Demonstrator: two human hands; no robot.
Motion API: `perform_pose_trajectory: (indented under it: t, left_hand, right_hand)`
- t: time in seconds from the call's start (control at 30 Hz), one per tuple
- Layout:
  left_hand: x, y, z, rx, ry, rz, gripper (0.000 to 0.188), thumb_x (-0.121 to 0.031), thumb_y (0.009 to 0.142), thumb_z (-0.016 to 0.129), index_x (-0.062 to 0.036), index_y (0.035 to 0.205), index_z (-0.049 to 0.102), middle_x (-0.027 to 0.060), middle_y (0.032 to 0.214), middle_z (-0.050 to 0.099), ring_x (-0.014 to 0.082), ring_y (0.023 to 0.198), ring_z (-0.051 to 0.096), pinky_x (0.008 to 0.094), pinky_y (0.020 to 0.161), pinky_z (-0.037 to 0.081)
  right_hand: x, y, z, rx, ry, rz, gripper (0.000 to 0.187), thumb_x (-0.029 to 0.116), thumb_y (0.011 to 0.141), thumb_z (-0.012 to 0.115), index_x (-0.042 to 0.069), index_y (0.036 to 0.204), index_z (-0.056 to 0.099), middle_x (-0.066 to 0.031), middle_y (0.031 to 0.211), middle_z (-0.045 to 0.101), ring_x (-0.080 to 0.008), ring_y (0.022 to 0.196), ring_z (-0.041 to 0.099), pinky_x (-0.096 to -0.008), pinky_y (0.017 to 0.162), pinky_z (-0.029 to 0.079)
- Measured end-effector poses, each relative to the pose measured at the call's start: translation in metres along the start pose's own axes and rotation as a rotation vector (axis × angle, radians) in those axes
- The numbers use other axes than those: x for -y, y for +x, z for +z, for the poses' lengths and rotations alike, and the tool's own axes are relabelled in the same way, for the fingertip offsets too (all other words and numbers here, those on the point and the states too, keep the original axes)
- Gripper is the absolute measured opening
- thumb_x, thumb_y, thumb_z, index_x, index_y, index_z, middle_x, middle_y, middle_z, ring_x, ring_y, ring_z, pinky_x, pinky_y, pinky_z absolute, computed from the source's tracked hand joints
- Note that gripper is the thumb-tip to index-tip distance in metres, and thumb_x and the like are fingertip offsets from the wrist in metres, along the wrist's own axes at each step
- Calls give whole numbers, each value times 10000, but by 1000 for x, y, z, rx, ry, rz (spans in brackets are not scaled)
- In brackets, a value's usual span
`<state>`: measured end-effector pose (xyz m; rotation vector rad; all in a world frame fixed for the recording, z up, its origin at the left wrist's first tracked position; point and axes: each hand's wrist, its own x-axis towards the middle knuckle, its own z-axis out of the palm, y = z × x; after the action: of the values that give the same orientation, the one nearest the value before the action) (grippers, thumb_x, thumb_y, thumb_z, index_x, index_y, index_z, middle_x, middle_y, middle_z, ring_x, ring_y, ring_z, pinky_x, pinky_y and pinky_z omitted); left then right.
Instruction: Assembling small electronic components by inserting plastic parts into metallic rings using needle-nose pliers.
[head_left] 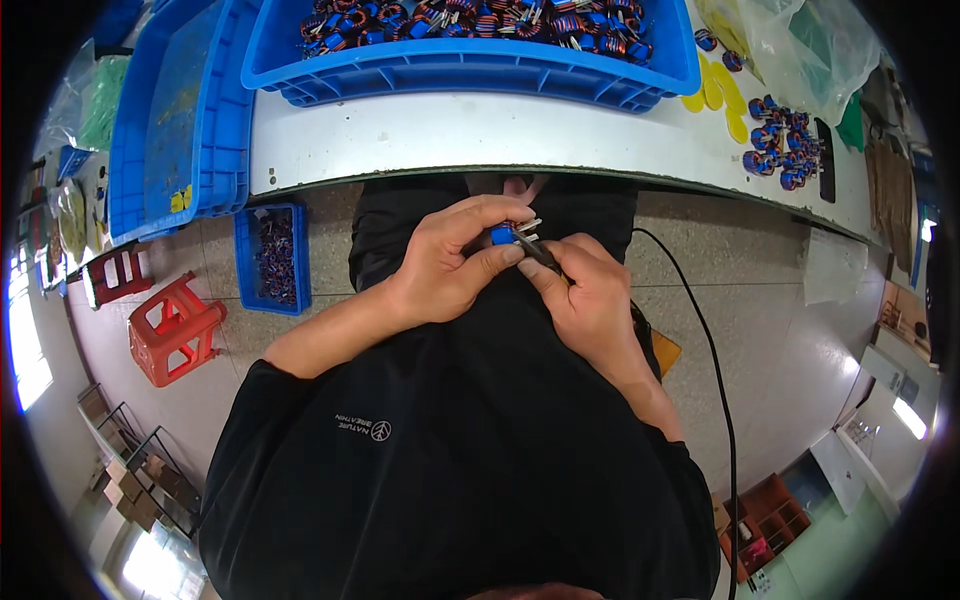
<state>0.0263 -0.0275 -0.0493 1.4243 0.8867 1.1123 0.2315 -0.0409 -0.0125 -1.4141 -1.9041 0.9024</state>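
Between the thumb and fingers of my left hand (445,258) is a small toroidal coil (502,234), blue with copper windings. Its bare silvery wire ends point to the right. My right hand (592,290) is closed around a slim dark tool (540,252), whose exact kind I cannot make out. The tool's tip meets the coil at its wire ends, and both hands are close together over my lap, just in front of the table edge. My fingers hide part of the coil and most of the tool.
A blue crate (470,72) heaped with coils stands on the white table (400,135). Left of it is another blue crate (215,130). Loose coils (785,145) and yellow pieces (712,88) lie right. A blue bin (272,258), red stool (176,328) and black cable (712,360) are lower.
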Motion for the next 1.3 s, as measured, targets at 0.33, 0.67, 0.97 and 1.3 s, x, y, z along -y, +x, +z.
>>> perform_pose_trajectory:
  t: [0.33,0.67,0.97,1.3]
  left_hand:
    - [-3,-2,6,3,-41,-151,372,30,952,704,2,1321,669,125,1261,689,196,985,638,293,877,505]
    - [-10,2,12,-27,-170,-140,374,26,962,720,2,1330,659,102,1274,685,138,950,635,249,831,518]
    - [-1,0,7,79,-336,-233,432,47,977,697,-2,1394,595,118,1283,683,152,1023,668,263,908,550]
    - [1,0,15,112,-260,-244,455,63,975,684,15,1409,557,134,1241,694,153,961,681,252,882,556]
  right_hand:
    - [-6,-6,0,-75,-89,-50,154,89,878,810,10,999,757,-77,853,664,-218,698,597,-316,617,475]
    - [-11,-2,-8,-115,6,-29,159,66,883,790,10,1030,766,-83,869,667,-225,712,607,-315,634,484]
    - [-14,-2,-20,-2,31,30,148,48,902,774,-2,1041,767,-91,888,683,-218,711,605,-304,635,475]
    - [-20,-11,-15,-76,31,33,151,40,884,781,-8,1026,765,-89,878,677,-216,707,606,-309,644,484]
